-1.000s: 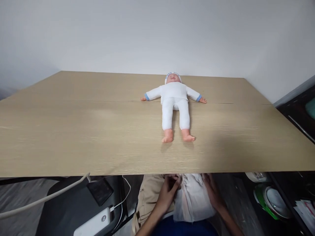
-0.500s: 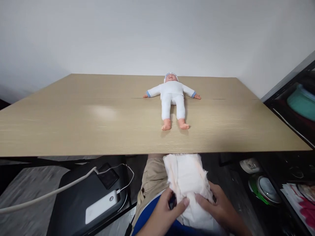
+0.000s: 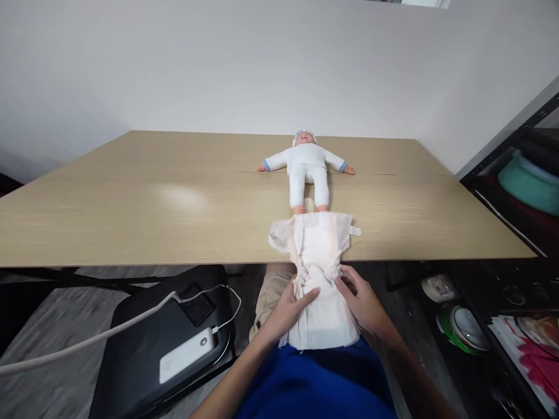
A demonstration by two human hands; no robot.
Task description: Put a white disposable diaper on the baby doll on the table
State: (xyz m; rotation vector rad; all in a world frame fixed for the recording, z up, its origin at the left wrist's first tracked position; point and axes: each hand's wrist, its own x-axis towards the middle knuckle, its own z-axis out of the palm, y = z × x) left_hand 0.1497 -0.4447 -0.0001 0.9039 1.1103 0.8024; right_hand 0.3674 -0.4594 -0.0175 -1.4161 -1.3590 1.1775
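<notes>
An unfolded white diaper (image 3: 321, 244) spans the table's front edge, its far end over the tabletop and its near end above my lap. My left hand (image 3: 293, 308) grips its left side, thumb on top and fingers underneath. On the opposite side my right hand (image 3: 358, 297) holds it the same way, with the fingers partly hidden. The diaper's side wings are spread, and a tab sticks out at the right. Just beyond it a baby doll (image 3: 308, 169) in white clothes and a cap lies on its back, arms stretched out. The diaper covers the doll's feet from view.
The wooden table (image 3: 209, 227) reaches back to a white wall. At lower left a black stool (image 3: 126, 343) bears a white power bank (image 3: 187, 355) with a cable and a dark phone-like object (image 3: 197, 305). Shelves on the right hold a teal container (image 3: 530, 180) and a tin (image 3: 467, 329).
Both hands have moved forward and up with the diaper. Its far end has gone from below the table edge to over the tabletop, and its wings are now spread.
</notes>
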